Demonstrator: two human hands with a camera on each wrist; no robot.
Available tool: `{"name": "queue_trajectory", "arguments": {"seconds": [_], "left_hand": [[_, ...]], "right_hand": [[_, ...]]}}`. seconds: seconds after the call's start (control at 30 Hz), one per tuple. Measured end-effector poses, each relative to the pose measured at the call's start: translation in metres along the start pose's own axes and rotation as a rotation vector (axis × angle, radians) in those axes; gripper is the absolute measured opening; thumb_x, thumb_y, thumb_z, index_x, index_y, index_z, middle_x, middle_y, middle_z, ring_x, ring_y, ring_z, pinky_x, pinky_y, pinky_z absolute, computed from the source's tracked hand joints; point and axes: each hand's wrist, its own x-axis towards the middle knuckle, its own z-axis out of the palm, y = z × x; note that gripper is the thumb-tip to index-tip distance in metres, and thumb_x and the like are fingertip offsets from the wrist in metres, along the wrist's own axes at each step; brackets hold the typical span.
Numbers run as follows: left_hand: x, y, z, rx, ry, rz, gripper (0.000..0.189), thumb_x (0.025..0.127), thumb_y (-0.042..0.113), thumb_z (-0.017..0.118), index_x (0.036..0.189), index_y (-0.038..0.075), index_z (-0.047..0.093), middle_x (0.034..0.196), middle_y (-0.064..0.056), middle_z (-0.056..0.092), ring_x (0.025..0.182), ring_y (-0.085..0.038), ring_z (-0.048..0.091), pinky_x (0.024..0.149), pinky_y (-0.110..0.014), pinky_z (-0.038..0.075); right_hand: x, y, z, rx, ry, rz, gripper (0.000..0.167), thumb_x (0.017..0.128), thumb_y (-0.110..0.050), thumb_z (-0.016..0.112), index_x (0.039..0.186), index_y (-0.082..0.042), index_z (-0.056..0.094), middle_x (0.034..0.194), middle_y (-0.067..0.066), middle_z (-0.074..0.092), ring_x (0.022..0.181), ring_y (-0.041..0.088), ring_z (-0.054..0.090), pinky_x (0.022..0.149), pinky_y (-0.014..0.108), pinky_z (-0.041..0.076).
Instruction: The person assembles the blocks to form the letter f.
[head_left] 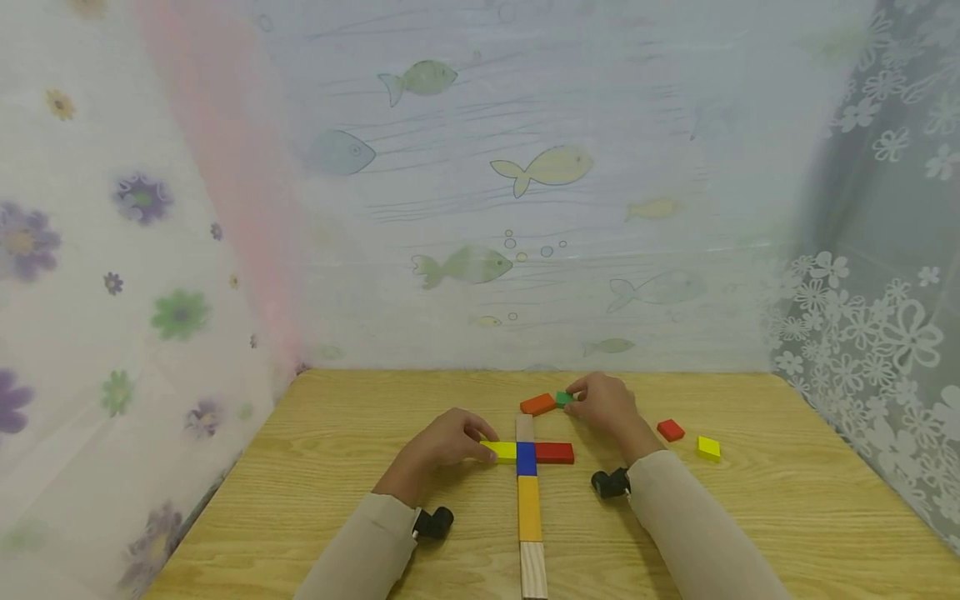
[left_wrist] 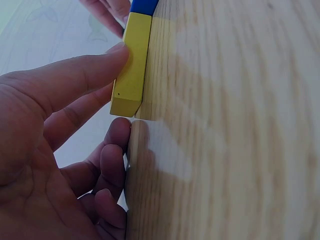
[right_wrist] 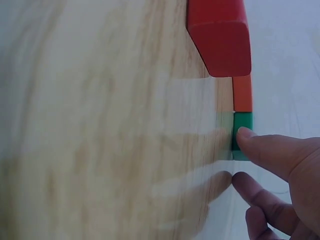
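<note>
My left hand [head_left: 450, 437] pinches a yellow block [head_left: 504, 452] between thumb and index finger. That block's far end meets a blue block [head_left: 527, 459], with a red block [head_left: 554, 453] on its other side. A plain wood block [head_left: 524, 427] lies beyond the blue one; an amber block [head_left: 529, 508] and another pale wood block [head_left: 533, 571] run toward me. At the far end, my right hand [head_left: 606, 407] holds a green block [right_wrist: 243, 122], thumb on its near side. The green block sits end to end with a slanted orange block [head_left: 537, 405].
To the right of my right hand lie a small red block [head_left: 671, 430] and a small yellow block [head_left: 708, 448]. A pale curtain [head_left: 465, 208] with fish drawings hangs behind the wooden table [head_left: 337, 417], and flowered curtains hang at both sides.
</note>
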Motion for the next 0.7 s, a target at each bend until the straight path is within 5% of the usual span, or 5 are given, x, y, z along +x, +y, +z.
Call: {"name": "queue_trajectory", "arguments": {"seconds": [0.7], "left_hand": [[-0.0017,0.0011,-0.0007,-0.009,-0.005,-0.014,0.024,0.082,0.024,0.089,0.105,0.022,0.081,0.113,-0.004,0.070,0.104,-0.022,0.062,0.086,-0.041,0.055]], "right_hand": [[-0.0084,0.0027,-0.0044,0.007,-0.026,-0.038,0.049,0.093,-0.029,0.077,0.138,-0.014,0.068,0.123,0.014,0.074,0.115,0.037,0.067,0.098,0.059,0.051]]}}
